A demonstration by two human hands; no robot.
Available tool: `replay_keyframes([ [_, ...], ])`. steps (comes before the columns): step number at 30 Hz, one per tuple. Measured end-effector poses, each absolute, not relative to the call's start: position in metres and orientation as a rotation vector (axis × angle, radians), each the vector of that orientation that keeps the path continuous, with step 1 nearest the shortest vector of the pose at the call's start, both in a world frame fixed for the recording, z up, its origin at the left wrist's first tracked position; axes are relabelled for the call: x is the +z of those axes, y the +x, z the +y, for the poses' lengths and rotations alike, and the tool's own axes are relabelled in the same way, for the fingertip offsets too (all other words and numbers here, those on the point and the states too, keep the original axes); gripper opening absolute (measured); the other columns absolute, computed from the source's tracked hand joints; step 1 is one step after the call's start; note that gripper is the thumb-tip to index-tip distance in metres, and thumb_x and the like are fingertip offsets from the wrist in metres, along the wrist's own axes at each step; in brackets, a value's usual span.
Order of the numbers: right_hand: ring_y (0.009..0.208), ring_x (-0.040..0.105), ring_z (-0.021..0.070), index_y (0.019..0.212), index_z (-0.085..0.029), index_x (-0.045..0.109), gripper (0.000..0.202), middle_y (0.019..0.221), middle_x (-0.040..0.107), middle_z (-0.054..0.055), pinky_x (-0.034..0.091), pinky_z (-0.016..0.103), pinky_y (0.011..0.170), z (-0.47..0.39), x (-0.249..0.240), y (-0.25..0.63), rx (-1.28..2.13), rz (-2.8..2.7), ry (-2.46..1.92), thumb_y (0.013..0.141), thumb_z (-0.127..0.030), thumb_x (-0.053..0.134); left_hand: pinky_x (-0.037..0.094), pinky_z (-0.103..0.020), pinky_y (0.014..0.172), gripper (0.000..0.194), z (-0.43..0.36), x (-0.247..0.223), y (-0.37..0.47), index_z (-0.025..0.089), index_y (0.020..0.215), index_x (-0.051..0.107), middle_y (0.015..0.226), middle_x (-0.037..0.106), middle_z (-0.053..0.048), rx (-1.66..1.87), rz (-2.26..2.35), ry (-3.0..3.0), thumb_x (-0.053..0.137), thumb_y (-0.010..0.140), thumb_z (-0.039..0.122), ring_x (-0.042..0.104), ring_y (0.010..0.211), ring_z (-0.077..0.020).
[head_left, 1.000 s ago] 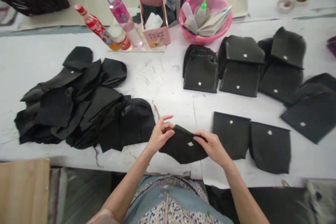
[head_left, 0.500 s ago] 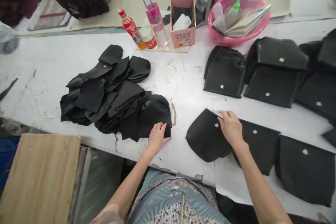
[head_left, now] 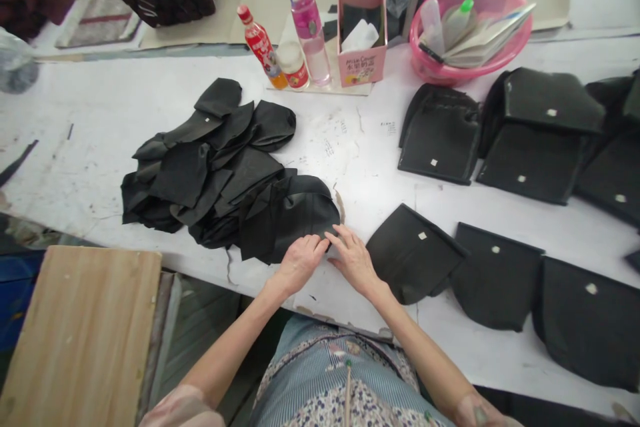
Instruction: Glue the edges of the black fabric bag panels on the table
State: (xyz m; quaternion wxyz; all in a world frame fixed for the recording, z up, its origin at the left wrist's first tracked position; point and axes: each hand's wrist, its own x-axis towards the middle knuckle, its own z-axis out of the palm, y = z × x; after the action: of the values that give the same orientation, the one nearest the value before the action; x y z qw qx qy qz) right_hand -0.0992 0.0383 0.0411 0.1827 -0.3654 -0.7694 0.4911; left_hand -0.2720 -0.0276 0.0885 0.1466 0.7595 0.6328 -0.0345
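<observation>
My left hand [head_left: 301,261] is closed on the lower right edge of a black leather-like piece [head_left: 310,203] with a rounded top. That piece lies at the right end of a loose heap of black pieces [head_left: 200,173]. My right hand [head_left: 354,259] meets the left at the same corner, its fingertips pinched there; the fingers partly hide the edge. Just right of it lies a flat black piece [head_left: 413,257] with a small white square, overlapping another black piece [head_left: 495,280]. A third black piece [head_left: 590,320] lies farther right.
Behind the right row stand more stacked black pieces [head_left: 440,137]. Along the back are a red-capped bottle [head_left: 260,43], a jar [head_left: 294,67], a purple-topped bottle [head_left: 313,40], a pink box [head_left: 363,67] and a pink basin [head_left: 420,67]. A wooden board [head_left: 80,333] is at lower left.
My right hand has left the flat black piece and moved left to the corner beside my left hand. The whole view has shifted slightly.
</observation>
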Motion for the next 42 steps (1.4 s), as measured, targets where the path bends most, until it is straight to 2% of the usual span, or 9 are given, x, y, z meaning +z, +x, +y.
replay_keyframes([
  [5, 0.089, 0.071, 0.0238, 0.095, -0.020, 0.074, 0.023, 0.092, 0.074, 0.005, 0.059, 0.038, 0.085, 0.044, 0.057, -0.094, 1.628, -1.779, -1.125, 0.098, -0.032, 0.055, 0.051, -0.041, 0.093, 0.043, -0.012, 0.158, -0.274, 0.023, 0.136, 0.057, 0.107, 0.068, -0.008, 0.341, 1.857, 2.309, 0.051, 0.095, 0.010, 0.066, 0.101, -0.0238],
  [12, 0.045, 0.046, 0.0109, 0.094, -0.016, 0.066, 0.054, 0.061, 0.058, -0.002, 0.041, 0.022, 0.038, 0.063, 0.048, -0.078, 1.753, -1.318, -1.348, 0.094, -0.068, 0.050, 0.040, -0.051, 0.117, 0.064, 0.008, 0.139, -0.299, 0.022, 0.143, 0.050, 0.149, 0.046, -0.015, 0.984, 2.374, 1.628, 0.075, 0.086, 0.037, 0.043, 0.143, -0.0326],
  [16, 0.050, 0.055, 0.0137, 0.096, -0.016, 0.064, 0.059, 0.070, 0.064, 0.002, 0.049, 0.025, 0.040, 0.080, 0.022, -0.074, 1.676, -1.265, -1.481, 0.088, -0.073, 0.052, 0.056, -0.040, 0.091, 0.049, -0.005, 0.073, -0.295, 0.017, 0.122, 0.064, 0.123, 0.061, -0.013, 0.962, 2.108, 0.974, 0.075, 0.080, 0.041, 0.066, 0.104, -0.0245],
  [20, 0.084, 0.069, 0.0265, 0.122, -0.016, 0.061, 0.051, 0.106, 0.068, 0.014, 0.062, 0.041, 0.069, 0.071, 0.021, -0.063, 1.487, -1.365, -1.601, 0.088, -0.054, 0.063, 0.052, -0.030, 0.066, 0.039, -0.031, 0.044, -0.278, 0.017, 0.109, 0.068, 0.101, 0.064, -0.006, 0.924, 2.091, 0.842, 0.076, 0.075, 0.034, 0.059, 0.068, -0.0133],
  [23, 0.128, 0.055, 0.0354, 0.138, -0.019, 0.056, 0.047, 0.142, 0.053, 0.020, 0.050, 0.054, 0.104, 0.052, 0.036, -0.056, 1.289, -1.690, -1.563, 0.092, -0.030, 0.061, 0.049, -0.026, 0.061, 0.035, -0.040, 0.046, -0.270, 0.017, 0.108, 0.066, 0.082, 0.060, 0.000, 0.969, 2.086, 0.751, 0.074, 0.076, 0.031, 0.055, 0.063, -0.0115],
  [25, 0.135, 0.050, 0.0346, 0.135, -0.023, 0.060, 0.045, 0.145, 0.054, 0.015, 0.045, 0.054, 0.110, 0.042, 0.044, -0.054, 1.230, -2.013, -1.393, 0.090, -0.021, 0.062, 0.050, -0.025, 0.059, 0.034, -0.037, 0.053, -0.267, 0.017, 0.106, 0.065, 0.075, 0.057, 0.002, 1.003, 2.037, 0.688, 0.073, 0.078, 0.035, 0.057, 0.062, -0.0119],
  [33, 0.110, 0.064, 0.0246, 0.100, -0.024, 0.069, 0.032, 0.112, 0.072, 0.005, 0.049, 0.039, 0.095, 0.073, 0.043, -0.055, 1.240, -2.273, -1.140, 0.082, 0.000, 0.057, 0.054, -0.022, 0.057, 0.047, 0.008, 0.097, -0.263, 0.016, 0.113, 0.059, 0.076, 0.056, 0.006, 1.202, 1.616, 0.483, 0.081, 0.077, 0.038, 0.066, 0.059, -0.0104],
  [37, 0.087, 0.063, 0.0194, 0.092, -0.022, 0.063, 0.014, 0.092, 0.067, 0.001, 0.048, 0.029, 0.074, 0.093, 0.043, -0.055, 1.319, -2.318, -1.080, 0.084, -0.012, 0.070, 0.054, -0.020, 0.058, 0.059, 0.012, 0.084, -0.259, 0.016, 0.122, 0.054, 0.078, 0.055, 0.007, 1.230, 1.699, 0.498, 0.083, 0.075, 0.037, 0.063, 0.059, -0.0076],
  [42, 0.082, 0.062, 0.0172, 0.092, -0.021, 0.059, 0.035, 0.090, 0.065, -0.001, 0.046, 0.026, 0.072, 0.098, 0.033, -0.055, 1.445, -2.382, -1.009, 0.074, -0.027, 0.089, 0.058, -0.024, 0.063, 0.077, -0.010, 0.052, -0.248, 0.017, 0.128, 0.049, 0.092, 0.062, 0.000, 1.206, 1.770, 0.304, 0.085, 0.069, 0.049, 0.066, 0.077, -0.0134],
])
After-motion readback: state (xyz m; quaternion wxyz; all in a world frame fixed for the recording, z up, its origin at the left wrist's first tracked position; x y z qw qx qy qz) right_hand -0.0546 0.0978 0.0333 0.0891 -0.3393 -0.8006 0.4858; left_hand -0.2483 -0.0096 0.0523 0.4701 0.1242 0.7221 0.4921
